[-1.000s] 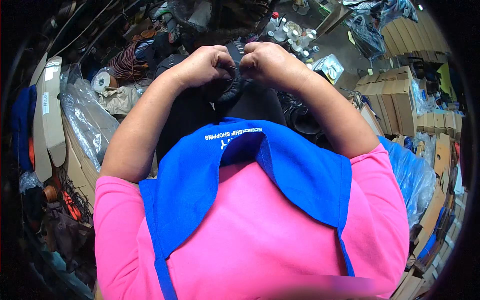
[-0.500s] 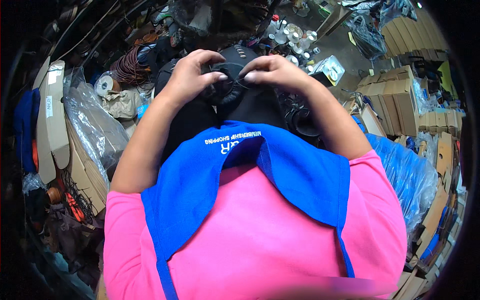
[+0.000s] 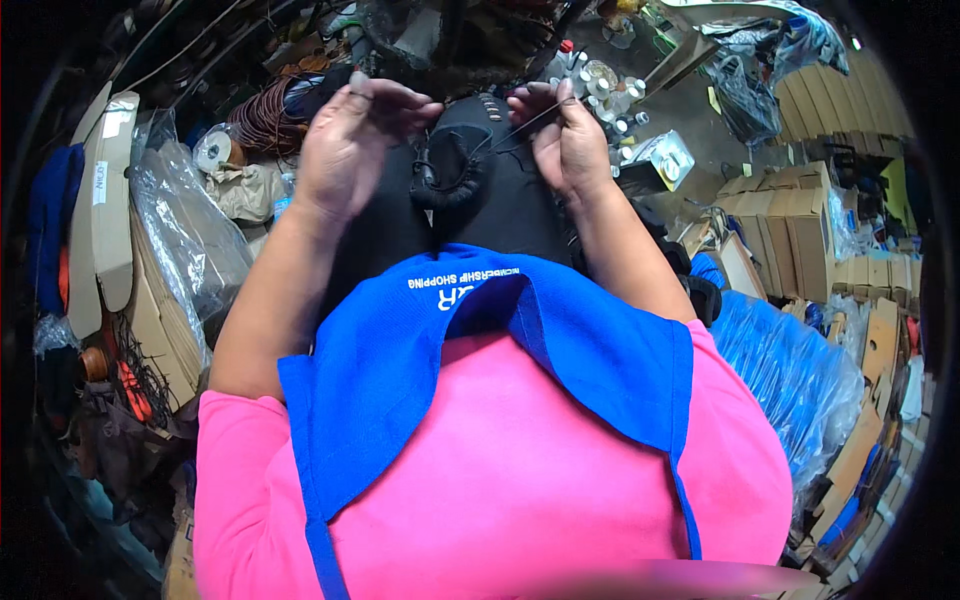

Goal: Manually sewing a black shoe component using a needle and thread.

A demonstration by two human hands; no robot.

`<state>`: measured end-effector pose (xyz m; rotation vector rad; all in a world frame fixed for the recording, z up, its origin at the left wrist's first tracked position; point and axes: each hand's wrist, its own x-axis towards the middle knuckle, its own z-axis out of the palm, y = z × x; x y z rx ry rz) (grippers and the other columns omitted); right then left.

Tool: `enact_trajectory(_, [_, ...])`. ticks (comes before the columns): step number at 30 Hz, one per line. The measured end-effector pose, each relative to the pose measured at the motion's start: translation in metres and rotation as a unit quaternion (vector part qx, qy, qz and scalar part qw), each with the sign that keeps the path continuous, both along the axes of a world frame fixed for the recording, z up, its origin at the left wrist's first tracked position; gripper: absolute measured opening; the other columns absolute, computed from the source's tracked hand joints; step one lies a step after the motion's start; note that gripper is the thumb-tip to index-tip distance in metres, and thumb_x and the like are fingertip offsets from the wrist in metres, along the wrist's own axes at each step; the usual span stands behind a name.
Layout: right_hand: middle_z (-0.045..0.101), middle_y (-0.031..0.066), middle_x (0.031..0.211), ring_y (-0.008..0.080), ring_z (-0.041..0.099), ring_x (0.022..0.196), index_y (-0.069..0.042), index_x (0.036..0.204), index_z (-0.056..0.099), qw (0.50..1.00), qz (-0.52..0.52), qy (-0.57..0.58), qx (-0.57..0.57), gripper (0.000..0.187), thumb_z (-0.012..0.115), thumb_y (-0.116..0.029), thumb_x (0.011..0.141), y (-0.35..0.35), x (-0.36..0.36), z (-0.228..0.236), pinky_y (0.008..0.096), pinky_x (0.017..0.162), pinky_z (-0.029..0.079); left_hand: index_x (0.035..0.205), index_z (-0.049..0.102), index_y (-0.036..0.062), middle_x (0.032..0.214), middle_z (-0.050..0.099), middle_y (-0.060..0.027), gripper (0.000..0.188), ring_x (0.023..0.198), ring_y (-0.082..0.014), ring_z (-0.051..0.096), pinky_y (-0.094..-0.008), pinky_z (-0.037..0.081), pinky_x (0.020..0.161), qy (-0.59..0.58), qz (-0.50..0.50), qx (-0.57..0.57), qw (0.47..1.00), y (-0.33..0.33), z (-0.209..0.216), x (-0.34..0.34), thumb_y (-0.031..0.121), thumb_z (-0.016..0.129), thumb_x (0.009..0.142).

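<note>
On my lap, over black trousers, lies a black piece [image 3: 462, 185] with a curved, gathered rim and an opening; its exact kind is unclear. My right hand [image 3: 572, 140] is to the right of it, fingers curled around a thin dark thread [image 3: 522, 128] that runs down toward the piece. On the other side, my left hand [image 3: 352, 140] is raised with its fingers curled inward toward the piece. What it grips is too fine to make out. A row of pale stitches [image 3: 491, 108] shows on black material just beyond the piece.
Several white-capped bottles [image 3: 600, 85] and a clear tub [image 3: 668, 160] stand beyond my right hand. Flattened cardboard [image 3: 105, 220] and clear plastic sheeting [image 3: 185, 240] lie at left. Cardboard boxes [image 3: 785, 225] and a plastic-wrapped blue bundle [image 3: 780, 340] are at right.
My hands were close together, pinching thread over the black piece. Now they have drawn apart to either side, and the thread stretches toward my right hand.
</note>
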<state>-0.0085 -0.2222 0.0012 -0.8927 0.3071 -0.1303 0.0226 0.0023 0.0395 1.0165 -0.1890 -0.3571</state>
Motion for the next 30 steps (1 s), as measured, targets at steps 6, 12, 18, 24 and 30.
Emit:
enact_trajectory(6, [0.028,-0.0011,0.052,0.0131,0.028,0.049,-0.013,0.058,0.034,0.966,0.225,-0.030,0.123,0.048,0.038,-0.042,0.096,-0.016,-0.036,0.009,0.0313,0.062,0.036,0.063,0.034,0.0141,0.053,0.026,0.0023,0.038,0.044,-0.0108,0.023,-0.0311,0.038,0.063,0.162,-0.101,-0.100,0.976,0.036,-0.023,0.020,0.029,0.037,0.098])
enact_trajectory(12, [0.052,0.0034,0.068,0.0174,0.051,0.067,-0.010,0.071,0.049,0.969,0.229,0.047,0.080,0.036,0.047,-0.039,0.094,-0.036,-0.039,0.005,0.0367,0.080,0.043,0.087,0.055,0.0065,0.071,0.051,-0.0022,0.028,0.059,-0.0146,0.048,-0.0329,0.047,0.076,0.166,-0.078,0.050,0.982,0.031,-0.017,0.028,0.029,0.041,0.097])
enact_trajectory(18, [0.058,0.0128,0.116,0.0197,0.053,0.109,-0.005,0.129,0.048,0.826,0.278,0.173,-0.460,0.050,0.062,-0.022,0.085,-0.136,-0.050,0.006,0.0326,0.090,0.043,0.116,0.061,0.0070,0.102,0.062,-0.0046,0.038,0.092,-0.0136,0.057,-0.0273,0.045,0.083,-0.142,-0.068,0.476,0.865,0.144,-0.012,0.050,0.012,0.065,0.079])
enact_trajectory(24, [0.062,0.0077,0.103,0.0140,0.056,0.094,-0.006,0.123,0.054,0.829,0.282,0.028,-0.482,0.048,0.066,-0.029,0.082,-0.074,-0.002,0.055,0.0290,0.082,0.044,0.107,0.064,0.0055,0.108,0.060,-0.0087,0.035,0.103,-0.0204,0.056,-0.0317,0.044,0.090,-0.332,-0.041,0.518,0.787,0.096,-0.001,0.018,0.006,0.069,0.072])
enact_trajectory(30, [0.065,0.0072,0.079,0.0152,0.059,0.078,-0.004,0.095,0.066,0.625,0.482,0.021,-0.614,0.044,0.071,-0.042,0.075,0.006,0.036,0.058,0.0310,0.072,0.045,0.098,0.065,0.0061,0.101,0.058,-0.0121,0.035,0.094,-0.0307,0.059,-0.0375,0.048,0.080,-0.443,-0.182,0.516,0.711,0.006,-0.019,-0.015,0.019,0.075,0.067])
